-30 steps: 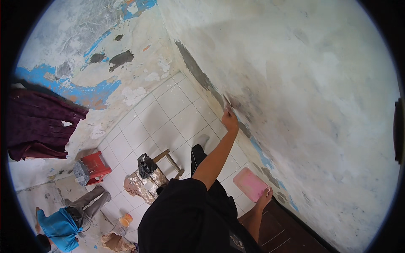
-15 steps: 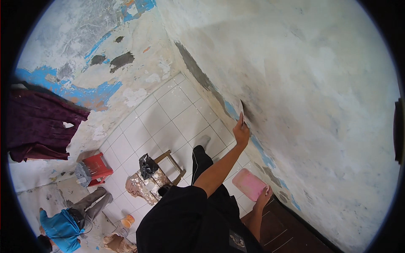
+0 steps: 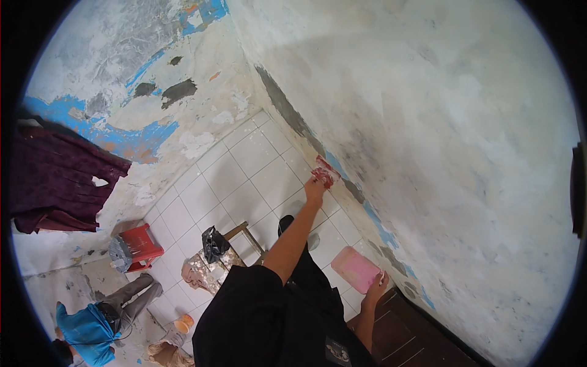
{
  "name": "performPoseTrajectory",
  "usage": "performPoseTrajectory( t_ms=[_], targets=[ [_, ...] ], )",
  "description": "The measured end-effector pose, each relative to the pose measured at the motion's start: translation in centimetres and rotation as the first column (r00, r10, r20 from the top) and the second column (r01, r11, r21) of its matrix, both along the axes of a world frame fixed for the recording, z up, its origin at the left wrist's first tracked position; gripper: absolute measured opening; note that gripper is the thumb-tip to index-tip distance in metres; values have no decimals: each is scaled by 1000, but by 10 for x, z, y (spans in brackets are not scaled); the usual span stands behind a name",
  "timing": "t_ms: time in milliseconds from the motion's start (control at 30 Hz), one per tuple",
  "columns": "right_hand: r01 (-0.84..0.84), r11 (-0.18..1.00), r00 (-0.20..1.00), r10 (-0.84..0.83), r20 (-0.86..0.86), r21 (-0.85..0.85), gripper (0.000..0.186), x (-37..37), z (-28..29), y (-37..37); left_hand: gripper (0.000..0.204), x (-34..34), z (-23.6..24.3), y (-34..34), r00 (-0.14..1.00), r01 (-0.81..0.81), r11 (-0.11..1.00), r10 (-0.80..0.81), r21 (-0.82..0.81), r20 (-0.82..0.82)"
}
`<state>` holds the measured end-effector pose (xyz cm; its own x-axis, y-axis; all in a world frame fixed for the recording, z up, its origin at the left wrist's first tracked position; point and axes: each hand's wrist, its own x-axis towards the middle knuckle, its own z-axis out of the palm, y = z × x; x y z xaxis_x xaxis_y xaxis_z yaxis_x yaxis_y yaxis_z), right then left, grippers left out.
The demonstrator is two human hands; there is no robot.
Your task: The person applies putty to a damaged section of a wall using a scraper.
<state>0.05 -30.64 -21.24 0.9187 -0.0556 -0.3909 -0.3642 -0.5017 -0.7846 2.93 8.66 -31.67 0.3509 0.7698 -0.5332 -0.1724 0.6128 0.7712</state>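
Walls and floor: scuffed, patchy walls, the left wall [image 3: 202, 101] flaking blue and grey, the right wall [image 3: 458, 153] mostly smeared white, meet a tiled floor [image 3: 232, 174] that lies beyond and below the left hand's fingers.
Purple cloth: a purple cloth [image 3: 61, 177] hangs against the left wall, far left of both hands' fingers, probably there to be out of the way.
Co-worker: a person in a blue top [image 3: 92, 327] is well apart from the fingers, low on the left.
Red stool: the red stool [image 3: 143, 241] stands left of the left hand's fingers and well apart from them, near the wall, perhaps to leave the floor passable.
Sack and cup: a brown sack [image 3: 170, 353] and an orange cup [image 3: 183, 324] sit low and left of the fingers.
Speckled bench: the bench [image 3: 231, 260], left of and nearer the body than the left fingers, carries a black plastic bag [image 3: 214, 244], likely to keep it within reach.
Left hand: the left hand [image 3: 314, 191] has its fingers closed round a reddish spreader [image 3: 325, 172] with white smears, its flat face turned up, perhaps to keep paste on; wall contact cannot be told.
Pink tray: the shallow pink tray [image 3: 361, 266] lies between the two hands' fingers, near the wall base, seemingly convenient to the spreader.
Right hand: the right hand [image 3: 375, 284] grips the tray's near right corner, fingers narrowed on its edge, which presumably steadies it.
Brown panel: a dark brown panel [image 3: 397, 330] lies just below the right fingers.
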Motion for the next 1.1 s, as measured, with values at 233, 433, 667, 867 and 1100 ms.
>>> performPoseTrajectory(
  t_ms=[233,433,667,867,1100],
  targets=[
    [16,999,1000,-17,-7,-49,48,-4,-8,-13,14,12,-4,64,991,2,979,25,-202,131],
    [41,997,996,-36,78,-68,50,-3,-16,-21,10,33,6,84,986,107,974,-78,-200,147],
    [80,996,997,-80,4,-45,50,-5,5,-3,12,67,17,110,959,245,941,-201,-233,198],
    [74,997,997,-74,-20,-25,51,-5,6,3,15,56,24,135,930,312,926,-253,-211,266],
    [43,998,998,-45,-47,-42,50,8,-9,4,15,20,68,149,916,318,923,-239,-219,322]
  ],
)
